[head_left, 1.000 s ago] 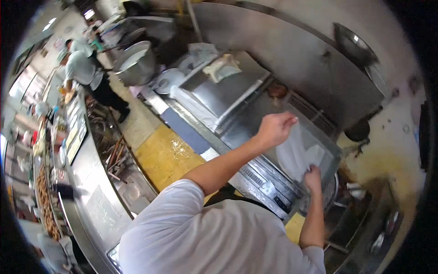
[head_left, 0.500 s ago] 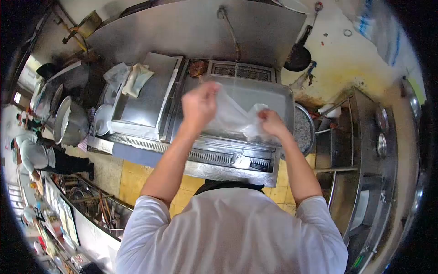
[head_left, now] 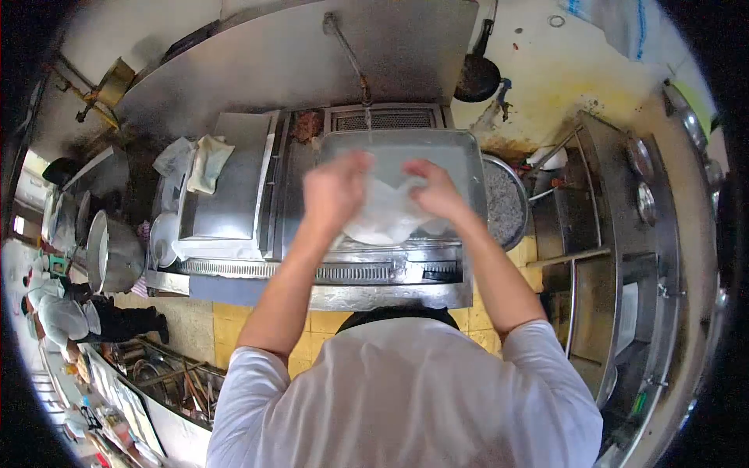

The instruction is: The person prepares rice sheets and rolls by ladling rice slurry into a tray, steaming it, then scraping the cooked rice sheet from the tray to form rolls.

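Note:
A thin, translucent white sheet [head_left: 386, 210], like wet cloth or plastic film, hangs between my two hands above a water-filled metal tray [head_left: 468, 144]. Its left side is pinched in my left hand [head_left: 337, 187], which is blurred by motion. My right hand [head_left: 434, 189] has closed fingers at the sheet's right upper edge. From a wall-mounted tap [head_left: 364, 82], a thin stream of water runs into the tray's far side.
Left of the tray lies a flat metal cover [head_left: 226, 183] with a folded pale cloth [head_left: 209, 164] on it. A round pan of greyish pieces [head_left: 505, 203] stands at the right. A metal rack [head_left: 577, 257] is farther right. Another person [head_left: 70, 316] stands far left.
My hands have come closer together, and the sheet between them now hangs bunched lower over the tray. The whole view has shifted, with the counter appearing further left.

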Motion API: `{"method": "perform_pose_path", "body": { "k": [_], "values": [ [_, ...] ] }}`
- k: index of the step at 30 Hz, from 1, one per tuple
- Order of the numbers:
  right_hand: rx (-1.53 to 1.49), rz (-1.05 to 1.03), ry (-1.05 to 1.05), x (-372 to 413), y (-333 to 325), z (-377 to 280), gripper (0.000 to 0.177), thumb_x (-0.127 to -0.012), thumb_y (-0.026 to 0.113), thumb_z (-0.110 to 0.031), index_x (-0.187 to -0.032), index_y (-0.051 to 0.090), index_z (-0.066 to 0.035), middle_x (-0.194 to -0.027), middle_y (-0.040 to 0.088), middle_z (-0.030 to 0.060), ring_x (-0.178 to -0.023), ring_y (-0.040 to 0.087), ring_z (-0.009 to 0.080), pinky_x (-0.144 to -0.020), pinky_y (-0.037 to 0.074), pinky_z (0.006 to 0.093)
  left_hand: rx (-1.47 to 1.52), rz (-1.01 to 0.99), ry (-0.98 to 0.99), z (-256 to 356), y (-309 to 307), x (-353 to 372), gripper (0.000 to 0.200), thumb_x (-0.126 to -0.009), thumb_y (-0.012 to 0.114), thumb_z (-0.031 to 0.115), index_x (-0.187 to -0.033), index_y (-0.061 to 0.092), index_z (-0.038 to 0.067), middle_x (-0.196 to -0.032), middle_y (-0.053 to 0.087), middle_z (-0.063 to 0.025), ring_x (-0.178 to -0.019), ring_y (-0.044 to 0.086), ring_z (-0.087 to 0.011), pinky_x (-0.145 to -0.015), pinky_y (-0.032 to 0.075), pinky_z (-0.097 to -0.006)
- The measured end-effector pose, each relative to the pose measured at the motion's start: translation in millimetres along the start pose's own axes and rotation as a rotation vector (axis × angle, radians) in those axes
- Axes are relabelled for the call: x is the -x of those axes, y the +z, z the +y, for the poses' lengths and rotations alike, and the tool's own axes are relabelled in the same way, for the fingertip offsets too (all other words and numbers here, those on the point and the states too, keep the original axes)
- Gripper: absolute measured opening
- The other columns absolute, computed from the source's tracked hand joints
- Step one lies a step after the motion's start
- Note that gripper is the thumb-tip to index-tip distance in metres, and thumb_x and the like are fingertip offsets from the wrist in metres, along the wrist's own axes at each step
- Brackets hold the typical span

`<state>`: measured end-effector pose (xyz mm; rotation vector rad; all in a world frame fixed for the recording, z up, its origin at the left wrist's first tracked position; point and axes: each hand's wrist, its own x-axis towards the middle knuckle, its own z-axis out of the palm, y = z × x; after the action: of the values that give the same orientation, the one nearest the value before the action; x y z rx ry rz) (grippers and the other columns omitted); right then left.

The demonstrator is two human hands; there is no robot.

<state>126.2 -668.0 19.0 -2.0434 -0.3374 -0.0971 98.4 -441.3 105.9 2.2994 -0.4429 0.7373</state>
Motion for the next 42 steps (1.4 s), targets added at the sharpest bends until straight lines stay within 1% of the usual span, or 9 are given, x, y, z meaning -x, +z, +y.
{"method": "perform_pose_path", "body": {
  "k": [10, 15, 18, 21, 24, 28, 32, 36, 42],
  "values": [
    [0.451, -0.158, 0.352, 9, -35, 53, 0.03, -0.081, 0.057, -0.007, -0.107, 0.068, -0.001, -0.111, 0.065, 0.0266, -0.109, 0.062, 0.0389, -0.092, 0.05, 0.0416, 0.127, 0.256, -0.336, -23, -64, -27, 0.013, -0.092, 0.066, 0.011, -0.097, 0.073, 0.002, -0.086, 0.074, -0.0102, -0.076, 0.068, -0.0155, -0.072, 0.054, -0.0287],
    [-0.138, 0.033, -0.121, -7, 10, -69, 0.031, -0.077, 0.06, -0.007, -0.106, 0.068, 0.001, -0.105, 0.067, 0.0249, -0.101, 0.066, 0.0368, -0.091, 0.051, 0.0415, 0.055, -0.033, -0.026, 5, 8, 3, 0.013, -0.083, 0.067, 0.007, -0.093, 0.075, 0.01, -0.094, 0.074, -0.0113, -0.082, 0.072, -0.0277, -0.076, 0.058, -0.0358],
    [-0.147, -0.279, 0.194, 3, 24, -66, 0.03, -0.079, 0.058, -0.009, -0.106, 0.067, 0.001, -0.11, 0.067, 0.0246, -0.104, 0.065, 0.0352, -0.093, 0.051, 0.0412, 0.103, -0.034, 0.026, 7, -22, -14, 0.02, -0.079, 0.065, 0.005, -0.095, 0.076, 0.009, -0.094, 0.074, -0.011, -0.082, 0.073, -0.0272, -0.076, 0.058, -0.0366],
    [0.439, 0.051, -0.263, 27, 16, 113, 0.028, -0.08, 0.057, -0.004, -0.107, 0.067, 0.002, -0.103, 0.069, 0.0244, -0.099, 0.067, 0.036, -0.087, 0.051, 0.0395, 0.134, 0.292, -0.306, -21, -83, -37, 0.013, -0.091, 0.063, 0.008, -0.097, 0.074, 0.002, -0.083, 0.073, -0.0106, -0.075, 0.068, -0.0142, -0.068, 0.054, -0.0293],
    [0.458, -0.192, 0.431, 11, -33, 58, 0.029, -0.078, 0.059, -0.001, -0.106, 0.067, 0.002, -0.108, 0.068, 0.0248, -0.103, 0.066, 0.0362, -0.089, 0.051, 0.0386, 0.169, 0.205, -0.357, -47, -60, -14, 0.016, -0.095, 0.065, 0.015, -0.097, 0.072, 0.0, -0.082, 0.072, -0.007, -0.073, 0.063, -0.0106, -0.068, 0.052, -0.0273],
    [-0.043, 0.034, -0.102, -17, 12, -22, 0.036, -0.075, 0.065, -0.008, -0.11, 0.066, 0.0, -0.107, 0.068, 0.0222, -0.105, 0.064, 0.0382, -0.091, 0.05, 0.0421, 0.137, -0.057, -0.074, -17, 11, 11, 0.026, -0.076, 0.062, -0.003, -0.095, 0.075, 0.009, -0.097, 0.074, -0.0127, -0.084, 0.073, -0.0285, -0.077, 0.058, -0.0342],
    [-0.141, -0.176, 0.061, -16, 39, -25, 0.034, -0.079, 0.063, -0.01, -0.111, 0.066, 0.002, -0.108, 0.068, 0.0226, -0.104, 0.064, 0.0396, -0.093, 0.05, 0.0408, 0.072, 0.064, 0.053, -17, -18, -19, 0.015, -0.082, 0.064, 0.003, -0.094, 0.074, 0.005, -0.09, 0.073, -0.0158, -0.081, 0.072, -0.0292, -0.075, 0.057, -0.0343],
    [0.388, -0.045, 0.27, 8, -5, 80, 0.028, -0.082, 0.057, -0.008, -0.106, 0.067, 0.003, -0.109, 0.068, 0.0233, -0.102, 0.063, 0.0405, -0.095, 0.05, 0.0424, 0.189, 0.166, -0.437, -73, -56, -22, 0.013, -0.088, 0.065, 0.009, -0.096, 0.072, 0.002, -0.086, 0.072, -0.0167, -0.08, 0.072, -0.0242, -0.071, 0.054, -0.0324],
    [0.752, 0.053, 0.003, 43, 11, 88, 0.017, -0.078, 0.057, -0.008, -0.09, 0.068, -0.002, -0.096, 0.066, 0.0188, -0.098, 0.061, 0.0388, -0.089, 0.049, 0.0485, -0.108, -0.47, -0.341, -143, 77, 103, 0.027, -0.088, 0.064, 0.031, -0.094, 0.072, 0.006, -0.099, 0.07, -0.0184, -0.094, 0.067, -0.0354, -0.083, 0.053, -0.0453]
  ]
}}
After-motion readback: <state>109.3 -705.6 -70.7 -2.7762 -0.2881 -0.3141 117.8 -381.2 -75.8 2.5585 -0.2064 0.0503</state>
